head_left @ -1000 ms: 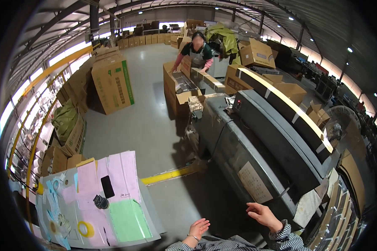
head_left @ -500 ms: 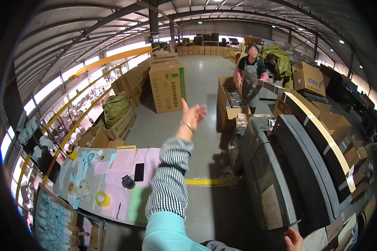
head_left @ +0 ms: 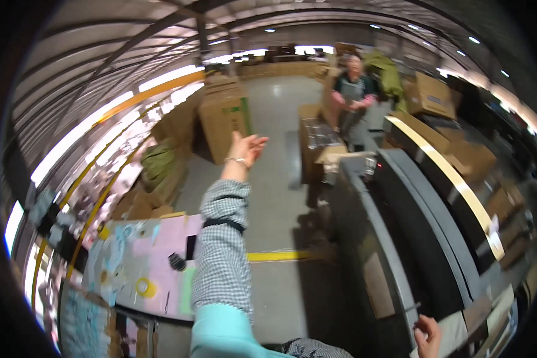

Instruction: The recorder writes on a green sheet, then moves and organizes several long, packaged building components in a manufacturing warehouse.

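My left hand [head_left: 247, 149] is stretched out in mid-air over the aisle, fingers spread, holding nothing. A bracelet circles its wrist, and the arm wears a checked sleeve with a teal cover above it. At the lower right is my right hand [head_left: 426, 336], loosely curled beside the end of a long grey machine [head_left: 364, 238]; nothing shows between its thumb and fingers. A thin metal handle [head_left: 413, 307] sticks out just above it. Left of my arm stands a table [head_left: 122, 292] with pink sheets [head_left: 172, 235], a yellow tape roll [head_left: 144, 287], a pen [head_left: 167, 301] and a small black object [head_left: 177, 261].
Across the machine's far end a co-worker [head_left: 353, 101] in an apron stands behind an open carton [head_left: 315, 152]. A tall carton [head_left: 221, 122] stands beyond my left hand. A yellow floor line [head_left: 280, 256] crosses the aisle. More cartons [head_left: 432, 98] are piled at the right.
The view has swung slightly and blurred. My left arm remains outstretched, now further left in the picture. The co-worker's hands have come together; the panel-like piece before them no longer shows.
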`<action>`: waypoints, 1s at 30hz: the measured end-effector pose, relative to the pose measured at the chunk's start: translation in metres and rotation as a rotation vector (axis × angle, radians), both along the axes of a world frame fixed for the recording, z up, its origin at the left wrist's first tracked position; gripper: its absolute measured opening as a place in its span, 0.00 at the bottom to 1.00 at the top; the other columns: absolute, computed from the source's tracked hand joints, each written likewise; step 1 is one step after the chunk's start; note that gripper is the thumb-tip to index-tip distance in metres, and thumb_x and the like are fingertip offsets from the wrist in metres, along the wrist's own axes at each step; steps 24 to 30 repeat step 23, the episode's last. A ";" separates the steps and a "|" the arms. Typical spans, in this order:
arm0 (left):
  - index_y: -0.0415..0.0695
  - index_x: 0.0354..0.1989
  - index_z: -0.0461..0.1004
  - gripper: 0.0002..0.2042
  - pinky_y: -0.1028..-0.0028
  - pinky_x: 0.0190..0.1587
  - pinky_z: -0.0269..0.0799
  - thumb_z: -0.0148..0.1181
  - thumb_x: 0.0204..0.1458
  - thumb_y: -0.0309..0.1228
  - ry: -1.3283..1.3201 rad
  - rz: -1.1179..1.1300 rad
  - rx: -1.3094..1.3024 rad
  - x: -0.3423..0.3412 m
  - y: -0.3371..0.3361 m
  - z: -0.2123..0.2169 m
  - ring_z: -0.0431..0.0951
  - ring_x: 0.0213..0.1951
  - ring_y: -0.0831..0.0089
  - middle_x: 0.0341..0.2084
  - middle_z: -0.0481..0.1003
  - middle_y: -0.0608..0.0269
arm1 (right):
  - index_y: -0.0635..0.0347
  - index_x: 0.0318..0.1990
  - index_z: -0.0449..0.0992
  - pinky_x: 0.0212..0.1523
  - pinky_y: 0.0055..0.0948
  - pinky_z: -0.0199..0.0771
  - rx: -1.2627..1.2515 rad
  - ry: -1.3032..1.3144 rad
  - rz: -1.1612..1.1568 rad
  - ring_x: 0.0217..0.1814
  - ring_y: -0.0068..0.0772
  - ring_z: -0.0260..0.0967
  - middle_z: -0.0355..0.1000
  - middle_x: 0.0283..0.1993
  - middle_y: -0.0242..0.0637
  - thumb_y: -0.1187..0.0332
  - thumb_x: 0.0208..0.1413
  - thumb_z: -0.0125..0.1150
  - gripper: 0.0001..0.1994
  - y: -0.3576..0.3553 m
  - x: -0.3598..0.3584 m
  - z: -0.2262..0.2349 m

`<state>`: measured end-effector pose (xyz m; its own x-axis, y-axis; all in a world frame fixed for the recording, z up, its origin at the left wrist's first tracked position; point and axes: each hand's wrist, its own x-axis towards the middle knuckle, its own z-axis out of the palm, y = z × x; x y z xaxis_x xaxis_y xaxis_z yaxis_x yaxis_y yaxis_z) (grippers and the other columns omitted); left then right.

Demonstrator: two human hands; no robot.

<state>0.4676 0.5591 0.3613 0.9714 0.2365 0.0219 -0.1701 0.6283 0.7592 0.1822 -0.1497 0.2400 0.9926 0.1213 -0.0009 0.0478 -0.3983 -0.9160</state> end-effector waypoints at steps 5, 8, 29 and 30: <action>0.58 0.74 0.28 0.39 0.80 0.27 0.74 0.50 0.63 0.35 0.116 -0.027 0.244 -0.001 -0.094 -0.081 0.74 0.26 0.74 0.47 0.77 0.51 | 0.66 0.46 0.76 0.44 0.27 0.74 -0.317 -0.603 -0.181 0.42 0.35 0.74 0.75 0.40 0.42 0.78 0.47 0.61 0.16 -0.050 0.038 0.059; 0.51 0.69 0.49 0.28 0.77 0.24 0.76 0.50 0.63 0.34 0.221 -0.181 0.194 -0.007 -0.165 -0.150 0.78 0.26 0.67 0.42 0.78 0.50 | 0.67 0.45 0.76 0.44 0.28 0.72 -0.370 -0.799 -0.395 0.44 0.35 0.73 0.74 0.43 0.43 0.79 0.47 0.60 0.15 -0.106 0.061 0.098; 0.40 0.58 0.67 0.21 0.67 0.43 0.77 0.60 0.56 0.29 0.327 -0.650 -0.137 -0.088 -0.407 -0.254 0.80 0.38 0.63 0.44 0.78 0.53 | 0.60 0.69 0.53 0.60 0.44 0.66 -1.089 -0.273 -0.243 0.55 0.55 0.66 0.68 0.50 0.53 0.54 0.31 0.78 0.54 -0.205 0.323 0.052; 0.40 0.58 0.67 0.21 0.67 0.43 0.77 0.60 0.56 0.29 0.327 -0.650 -0.137 -0.088 -0.407 -0.254 0.80 0.38 0.63 0.44 0.78 0.53 | 0.60 0.69 0.53 0.60 0.44 0.66 -1.089 -0.273 -0.243 0.55 0.55 0.66 0.68 0.50 0.53 0.54 0.31 0.78 0.54 -0.205 0.323 0.052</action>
